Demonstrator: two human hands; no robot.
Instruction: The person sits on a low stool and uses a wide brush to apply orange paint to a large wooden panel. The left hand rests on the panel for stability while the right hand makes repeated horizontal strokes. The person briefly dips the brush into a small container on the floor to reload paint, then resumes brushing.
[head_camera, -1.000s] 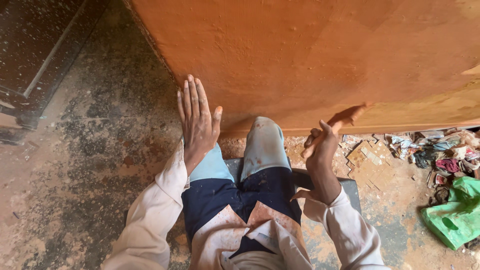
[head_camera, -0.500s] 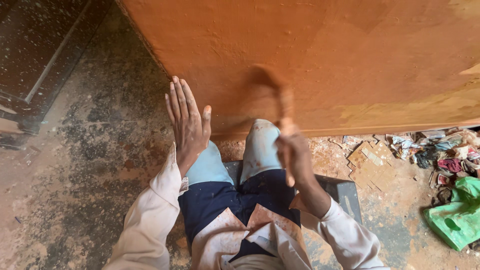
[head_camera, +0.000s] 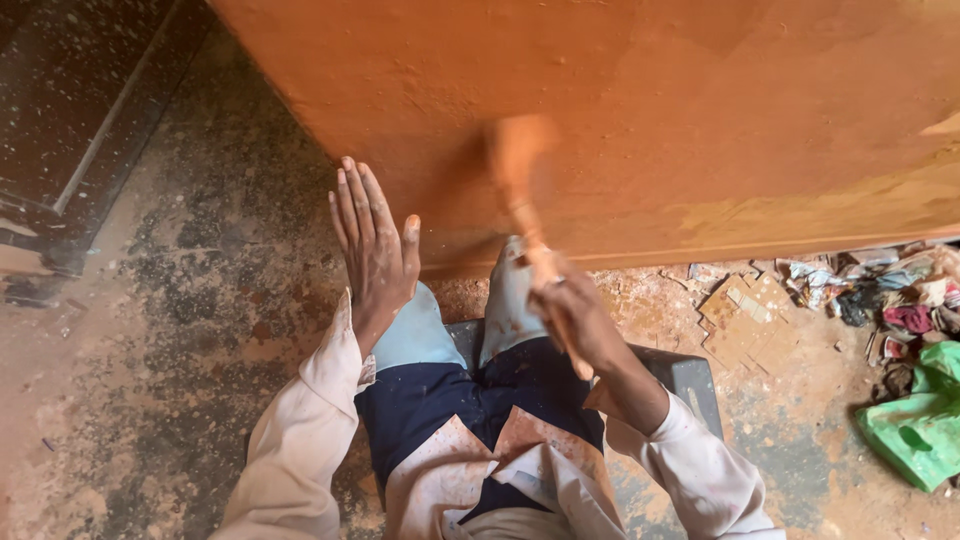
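I sit facing a large orange-brown painted wooden panel (head_camera: 640, 110). My right hand (head_camera: 575, 310) grips a paintbrush (head_camera: 520, 170) whose bristle end, blurred with motion, lies against the panel's lower middle. My left hand (head_camera: 372, 245) is held flat with fingers extended, empty, near the panel's lower left edge above my left knee. My knees in pale trousers (head_camera: 505, 300) sit between the two hands.
Dusty, stained concrete floor (head_camera: 190, 320) spreads to the left. A dark door or frame (head_camera: 80, 130) stands at the upper left. Rubbish and scraps (head_camera: 860, 290) lie under the panel at right, beside a green plastic bag (head_camera: 915, 425). I sit on a dark stool (head_camera: 690, 385).
My right hand has swung the brush from the right, low on the panel, leftward and up to its middle. My left hand drifted slightly left and stays flat.
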